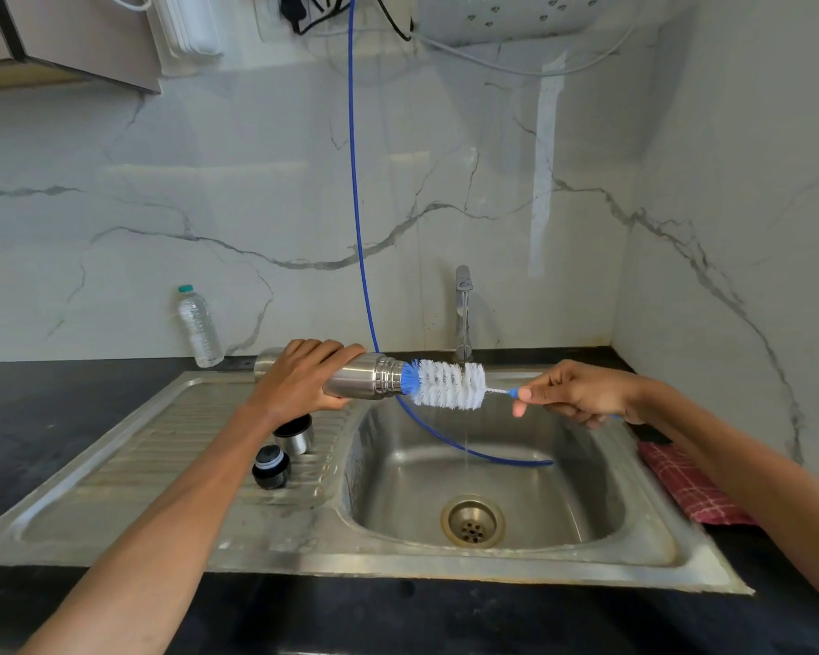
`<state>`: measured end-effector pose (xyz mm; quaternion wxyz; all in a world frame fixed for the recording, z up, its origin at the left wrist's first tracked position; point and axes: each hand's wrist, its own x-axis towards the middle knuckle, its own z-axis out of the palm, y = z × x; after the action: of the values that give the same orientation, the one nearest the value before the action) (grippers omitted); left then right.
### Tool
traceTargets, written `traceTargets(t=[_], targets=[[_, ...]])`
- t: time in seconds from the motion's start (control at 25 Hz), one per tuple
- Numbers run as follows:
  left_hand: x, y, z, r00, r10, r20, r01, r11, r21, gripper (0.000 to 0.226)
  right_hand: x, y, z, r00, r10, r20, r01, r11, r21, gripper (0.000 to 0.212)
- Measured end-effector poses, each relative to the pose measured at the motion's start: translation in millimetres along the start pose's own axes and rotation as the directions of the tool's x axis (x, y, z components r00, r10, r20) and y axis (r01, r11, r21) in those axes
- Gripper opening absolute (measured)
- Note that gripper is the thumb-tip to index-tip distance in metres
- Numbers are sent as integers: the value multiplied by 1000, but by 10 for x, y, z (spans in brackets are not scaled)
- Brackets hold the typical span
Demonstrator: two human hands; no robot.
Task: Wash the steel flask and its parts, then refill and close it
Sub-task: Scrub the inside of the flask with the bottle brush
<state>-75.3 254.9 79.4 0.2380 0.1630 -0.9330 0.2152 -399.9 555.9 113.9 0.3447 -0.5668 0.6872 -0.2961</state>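
A steel sink (516,557) set in a dark worktop (43,418) sits below a marble-patterned wall, a thin stream falling from the tap (463,314) into the basin. Above the basin's left edge, the left hand (299,378) wraps its grip around the steel flask (370,381), held sideways, mouth pointing right. The right hand (570,392) pinches the handle of a bottle brush (448,385), its blue-and-white bristles at the flask's mouth. On the ribbed drainboard stand the steel cup (296,437) and black stopper (270,467).
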Motion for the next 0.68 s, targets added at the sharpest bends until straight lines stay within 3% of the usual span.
traceTargets(t=[0.08, 0.16, 0.2, 0.24, 0.28, 0.32, 0.36, 0.4, 0.48, 0.56, 0.68], targets=[[50, 9, -14, 1000, 5, -1, -5, 1000, 25, 88, -12, 49, -14, 1000, 25, -4, -25, 1000, 7, 35], [110, 57, -83, 997, -15, 80, 17, 1000, -27, 84, 25, 100, -7, 980, -101, -173, 49, 958, -283, 29], [153, 98, -127, 989, -27, 148, 39, 996, -84, 82, 55, 126, 3, 929, -255, -270, 62, 823, -564, 26], [198, 136, -157, 975, -40, 218, 74, 986, -152, 82, 90, 159, 27, 830, -470, -302, 26, 572, -820, 26], [237, 173, -192, 965, -44, 259, 101, 972, -211, 82, 103, 216, 57, 702, -662, -264, -31, 342, -939, 30], [259, 195, -216, 960, -43, 278, 116, 961, -250, 82, 77, 223, 78, 626, -756, -191, -44, 211, -976, 36], [257, 203, -221, 961, -40, 272, 114, 958, -264, 82, 65, 231, 93, 606, -780, -158, -26, 178, -984, 42], [253, 200, -229, 967, -34, 251, 101, 961, -256, 81, 60, 231, 96, 640, -748, -176, 16, 242, -970, 48], [217, 159, -216, 980, -1, 199, 39, 982, -185, 80, 71, 196, 60, 809, -550, -207, 166, 552, -817, 57], [175, 106, -161, 990, 20, 138, -4, 993, -120, 80, 100, 144, 39, 924, -350, -154, 203, 791, -578, 46], [144, 56, -133, 997, 55, 60, -52, 997, -50, 84, 105, 46, 60, 967, -241, -87, 198, 918, -345, 35]])
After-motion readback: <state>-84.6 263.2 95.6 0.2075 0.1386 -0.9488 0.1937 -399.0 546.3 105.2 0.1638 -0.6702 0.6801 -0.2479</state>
